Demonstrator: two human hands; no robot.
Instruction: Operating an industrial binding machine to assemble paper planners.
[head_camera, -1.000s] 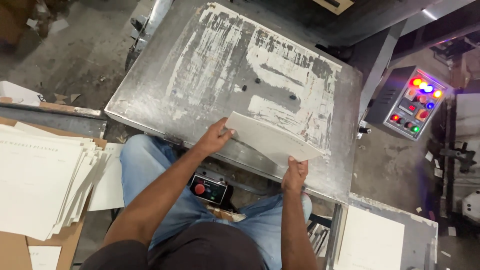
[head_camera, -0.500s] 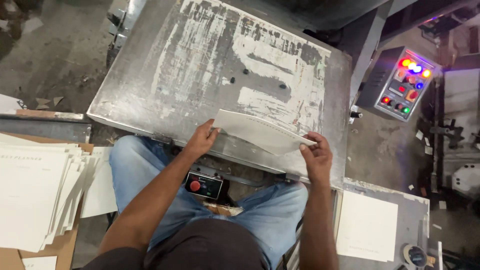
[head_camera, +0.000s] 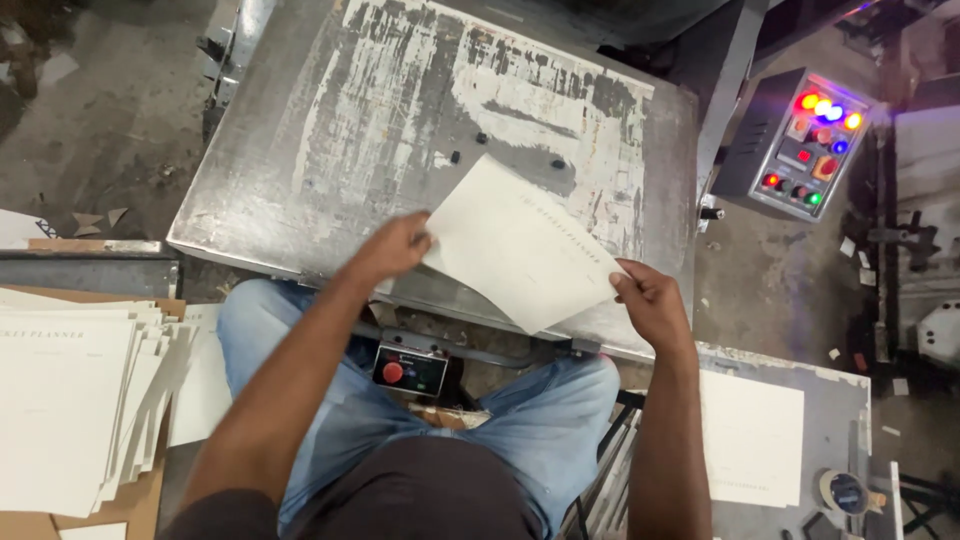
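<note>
I'm in a print workshop: worn metal press table (head_camera: 330, 150) centre frame, lit button control panel (head_camera: 808, 140) upper right, stacked printed sheets (head_camera: 70, 400) lower left, grimy concrete floor.

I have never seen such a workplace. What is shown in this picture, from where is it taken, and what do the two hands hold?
The picture comes from a camera worn on the person's head, looking down at their own arms and lap. The left hand and the right hand hold one pale sheet of card by its opposite edges, above a worn metal plate of a machine. Small dark studs sit on that plate. To the right is a control box with coloured lights. Below the plate is a red push button. A stack of similar sheets lies to the left, another sheet to the right.
</note>
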